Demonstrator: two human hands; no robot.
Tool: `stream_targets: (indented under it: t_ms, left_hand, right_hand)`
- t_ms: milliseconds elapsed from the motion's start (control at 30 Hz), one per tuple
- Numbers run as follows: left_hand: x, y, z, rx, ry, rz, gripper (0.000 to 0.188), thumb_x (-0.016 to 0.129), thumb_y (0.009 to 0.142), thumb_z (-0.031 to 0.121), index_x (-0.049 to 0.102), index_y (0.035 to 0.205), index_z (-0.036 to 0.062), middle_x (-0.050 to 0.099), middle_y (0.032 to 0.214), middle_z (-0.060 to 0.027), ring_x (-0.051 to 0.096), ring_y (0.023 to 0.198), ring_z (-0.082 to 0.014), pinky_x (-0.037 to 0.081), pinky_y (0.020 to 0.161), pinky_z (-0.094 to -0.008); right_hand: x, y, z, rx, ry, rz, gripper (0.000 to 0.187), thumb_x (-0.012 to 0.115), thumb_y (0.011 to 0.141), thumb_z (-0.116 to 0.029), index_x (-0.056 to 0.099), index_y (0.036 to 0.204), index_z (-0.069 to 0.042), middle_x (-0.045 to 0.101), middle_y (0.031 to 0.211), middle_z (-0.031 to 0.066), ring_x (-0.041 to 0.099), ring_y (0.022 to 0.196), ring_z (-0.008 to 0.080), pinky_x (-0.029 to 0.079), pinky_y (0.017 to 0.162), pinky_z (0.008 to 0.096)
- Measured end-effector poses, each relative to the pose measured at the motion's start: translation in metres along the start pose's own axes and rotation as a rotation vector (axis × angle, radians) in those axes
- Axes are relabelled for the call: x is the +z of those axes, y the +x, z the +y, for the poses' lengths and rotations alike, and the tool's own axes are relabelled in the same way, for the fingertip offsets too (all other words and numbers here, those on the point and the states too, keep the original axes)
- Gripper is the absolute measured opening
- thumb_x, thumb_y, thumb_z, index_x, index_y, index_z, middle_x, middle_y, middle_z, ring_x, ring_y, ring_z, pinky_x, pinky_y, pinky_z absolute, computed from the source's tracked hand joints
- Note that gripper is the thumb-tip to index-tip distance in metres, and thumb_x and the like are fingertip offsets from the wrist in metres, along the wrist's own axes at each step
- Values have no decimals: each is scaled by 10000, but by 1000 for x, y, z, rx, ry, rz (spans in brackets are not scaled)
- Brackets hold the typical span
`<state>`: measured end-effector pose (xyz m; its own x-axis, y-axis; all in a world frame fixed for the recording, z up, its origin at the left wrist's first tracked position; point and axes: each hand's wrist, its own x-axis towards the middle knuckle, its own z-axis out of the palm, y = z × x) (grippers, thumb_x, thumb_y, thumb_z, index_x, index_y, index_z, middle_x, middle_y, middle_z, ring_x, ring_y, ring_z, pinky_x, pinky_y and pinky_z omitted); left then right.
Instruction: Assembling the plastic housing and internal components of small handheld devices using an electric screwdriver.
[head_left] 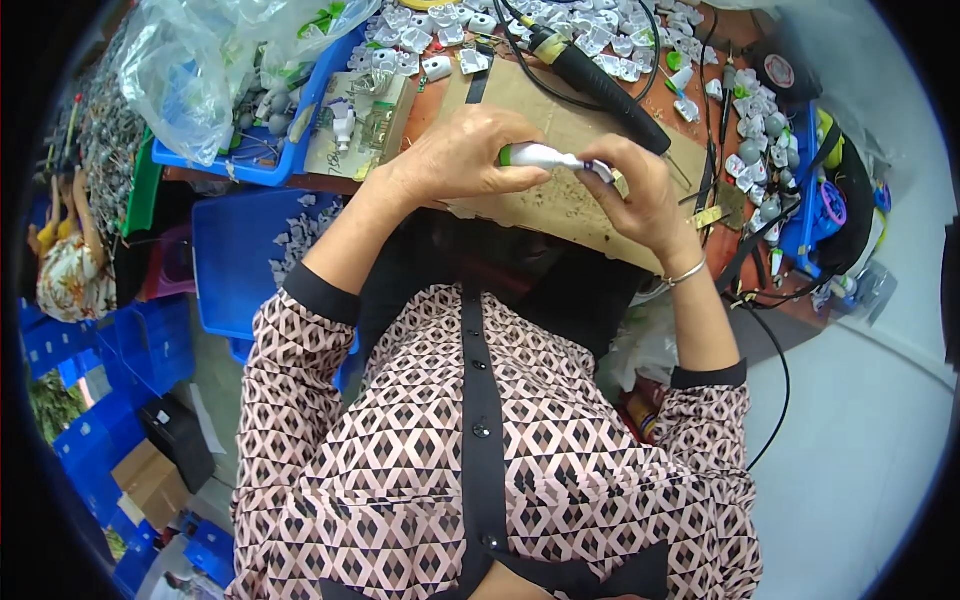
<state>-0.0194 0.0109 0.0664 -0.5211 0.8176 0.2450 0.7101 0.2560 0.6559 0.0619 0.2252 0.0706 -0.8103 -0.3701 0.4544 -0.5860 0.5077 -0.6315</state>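
Note:
My left hand (465, 155) is closed around a slim white plastic handle (540, 156) with a green end, held level above the cardboard. The handle narrows toward the right. At that narrow end my right hand (645, 195) pinches with thumb and fingers, and a small pale part shows between them; its kind is too small to tell. Below both hands lies a brown cardboard sheet (590, 225) sprinkled with dark specks. A black cylindrical power tool (605, 95) with a cable rests on the cardboard just beyond my right hand.
Many small white plastic housings (600, 45) cover the far side of the orange table. A blue tray (300, 150) with grey parts and a clear plastic bag stands at left, a blue bin (225, 260) below it. Another person (75, 260) is at far left. Cables run down the right side.

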Motion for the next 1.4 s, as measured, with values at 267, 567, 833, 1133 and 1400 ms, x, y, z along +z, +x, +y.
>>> stream_targets:
  t_ms: [267,567,833,1133,1400]
  left_hand:
    - [11,-1,1,86,56,57,227,644,746,254,613,794,34,570,674,-130,577,675,-309,445,622,-407]
    - [17,-5,-2,61,8,17,276,619,745,300,611,735,24,585,650,-161,583,644,-336,450,584,-412]
    - [20,-17,2,-367,-920,-119,373,521,866,362,615,776,13,617,703,-36,594,652,-134,456,632,-261]
    - [42,-34,-16,-246,-1736,201,467,368,895,472,550,756,66,571,608,-89,523,565,-194,425,812,-360]
    - [44,-40,-25,-157,-1768,287,441,418,897,457,559,830,44,586,678,-87,546,596,-187,474,736,-338]
  right_hand:
    - [19,-15,-6,606,438,108,150,652,814,-93,560,910,-22,563,697,78,558,608,176,427,549,285]
    - [21,-9,-7,443,249,45,171,581,889,-169,550,861,-3,552,657,21,505,562,59,404,504,231]
    - [0,30,24,346,490,11,280,563,893,-272,566,872,7,564,836,55,551,724,115,455,637,263]
    - [2,37,74,356,-757,-48,447,620,810,-320,490,1136,-44,512,1048,136,510,999,319,443,824,402]
    - [0,41,75,363,-711,4,441,600,832,-317,478,1156,-43,551,1009,158,544,958,332,454,792,403]
